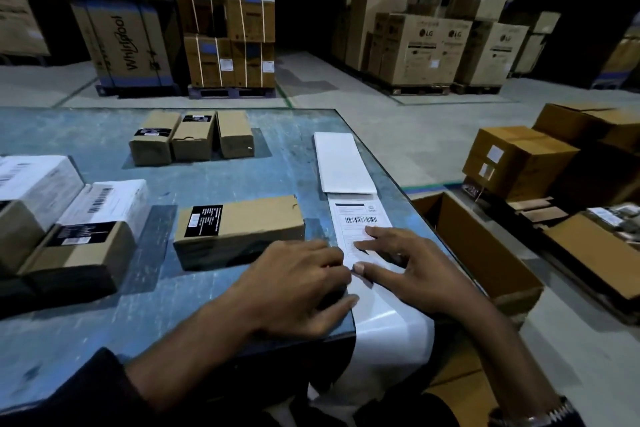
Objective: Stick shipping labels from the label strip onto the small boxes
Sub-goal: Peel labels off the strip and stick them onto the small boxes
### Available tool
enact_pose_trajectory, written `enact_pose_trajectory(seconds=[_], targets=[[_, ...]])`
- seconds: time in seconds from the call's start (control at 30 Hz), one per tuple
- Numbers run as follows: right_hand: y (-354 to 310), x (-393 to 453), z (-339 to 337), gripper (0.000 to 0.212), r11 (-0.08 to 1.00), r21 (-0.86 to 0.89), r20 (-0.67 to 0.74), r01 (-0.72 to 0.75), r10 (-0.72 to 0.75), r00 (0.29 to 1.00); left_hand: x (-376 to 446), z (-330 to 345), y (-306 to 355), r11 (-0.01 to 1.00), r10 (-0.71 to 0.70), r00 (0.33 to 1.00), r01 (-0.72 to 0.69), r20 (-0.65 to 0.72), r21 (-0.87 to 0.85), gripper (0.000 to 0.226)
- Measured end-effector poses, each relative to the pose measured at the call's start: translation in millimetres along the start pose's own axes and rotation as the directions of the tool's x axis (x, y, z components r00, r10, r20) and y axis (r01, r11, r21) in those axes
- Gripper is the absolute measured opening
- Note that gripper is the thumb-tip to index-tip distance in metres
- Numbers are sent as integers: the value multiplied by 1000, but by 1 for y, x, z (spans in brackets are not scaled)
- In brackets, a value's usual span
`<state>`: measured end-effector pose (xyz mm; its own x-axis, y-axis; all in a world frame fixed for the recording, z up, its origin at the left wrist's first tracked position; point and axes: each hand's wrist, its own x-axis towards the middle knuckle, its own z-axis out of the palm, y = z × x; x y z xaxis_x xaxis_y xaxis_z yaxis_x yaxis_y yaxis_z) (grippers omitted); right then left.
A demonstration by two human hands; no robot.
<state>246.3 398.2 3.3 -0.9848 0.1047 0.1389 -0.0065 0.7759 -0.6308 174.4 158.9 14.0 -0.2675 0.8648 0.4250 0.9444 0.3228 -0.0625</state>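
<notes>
Hands first: the left hand (298,282) curls its fingertips at the left edge of the label strip (367,253), seemingly picking at a label corner, though whether it pinches is unclear; the right hand (408,267) presses flat, fingers spread, on the printed label. Peeling looks under way. Next, lift the label free and carry it toward ten o'clock, onto the unlabelled small box (242,229) on the table (180,305)

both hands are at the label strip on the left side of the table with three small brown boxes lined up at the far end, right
Not quite: the label strip lies along the table's right side. The head view shows the left hand and right hand on it there, with three small brown boxes beyond.
</notes>
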Motion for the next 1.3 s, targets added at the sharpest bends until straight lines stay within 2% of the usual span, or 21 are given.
enact_pose_trajectory(seconds=[0.13,0.2,0.37,0.43,0.53,0.63,0.73,0.8,0.9,1.03,1.2,1.3], targets=[[-3,-14,-2,45,1000,26,27,-3,2,1000,0,2,11,989,-144,989,144,16,-21,55],[-6,-17,-6,44,998,62,21,-3,2,1000,-1,2,12,976,-212,977,212,-2,-60,55],[-7,-17,-11,46,999,15,-5,37,-37,999,2,4,9,939,-335,942,333,-18,-84,55],[-4,-19,-9,42,998,51,-50,49,-46,998,7,5,11,906,-397,918,388,-22,-169,53],[-1,-21,-8,29,976,202,-158,87,-55,986,20,11,13,837,-454,891,429,6,-341,46],[1,-23,-8,23,962,255,-203,95,-43,978,32,17,12,707,-477,875,436,79,-557,31],[2,-24,-9,25,963,252,-211,100,-46,976,37,24,11,419,-474,851,443,225,-793,16],[2,-23,-9,26,959,254,-217,126,-70,974,36,27,12,303,-439,856,426,272,-853,13],[3,-20,-2,24,950,258,-259,175,-106,960,36,29,9,264,-380,875,413,300,-872,17],[3,-18,-1,11,952,255,-315,168,-82,946,37,27,5,187,-336,875,425,349,-886,22],[4,-13,-4,11,943,328,-339,48,70,938,37,27,2,213,-305,877,442,371,-871,32],[7,-8,-4,8,910,414,-439,-28,227,869,37,25,2,228,-319,863,470,391,-852,34]])
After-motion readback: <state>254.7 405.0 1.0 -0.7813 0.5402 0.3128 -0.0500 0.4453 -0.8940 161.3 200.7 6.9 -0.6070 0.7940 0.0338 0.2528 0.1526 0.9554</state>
